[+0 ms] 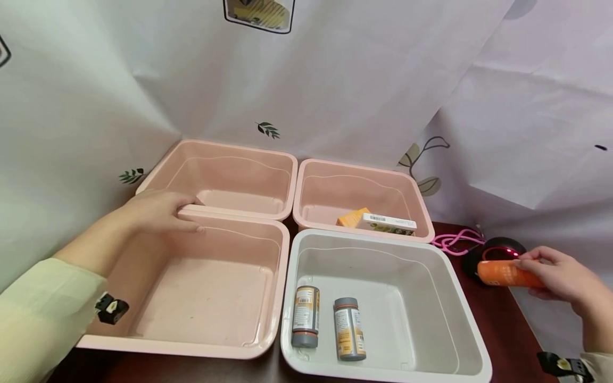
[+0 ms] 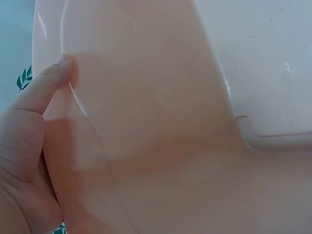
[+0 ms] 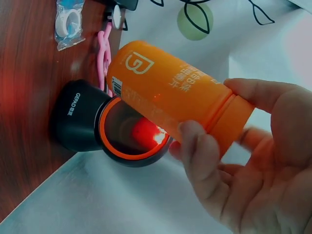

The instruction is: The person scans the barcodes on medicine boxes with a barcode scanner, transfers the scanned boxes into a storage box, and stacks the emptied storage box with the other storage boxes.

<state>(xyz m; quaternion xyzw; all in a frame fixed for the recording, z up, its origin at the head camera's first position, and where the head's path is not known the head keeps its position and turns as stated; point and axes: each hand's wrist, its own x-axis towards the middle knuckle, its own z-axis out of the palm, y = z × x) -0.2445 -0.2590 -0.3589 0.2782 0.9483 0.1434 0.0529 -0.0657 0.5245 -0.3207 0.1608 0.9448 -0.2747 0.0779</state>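
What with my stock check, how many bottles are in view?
3: the orange bottle in the right hand, the left bottle and right bottle in the grey bin. The rear right pink bin is partly hidden, so more could lie there.

left grip (image 2: 27,146); thumb against pink bin (image 2: 146,97) wall; leaf print (image 2: 23,80)

Pale sheet (image 1: 364,90) (leaf-printed) and white roll (image 3: 61,24) in clear plastic (image 3: 69,42)

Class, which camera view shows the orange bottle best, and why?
The right wrist view: the orange bottle appears large, with lettering and a barcode visible. The head view shows it small and partly covered; the left wrist view doesn't show it.
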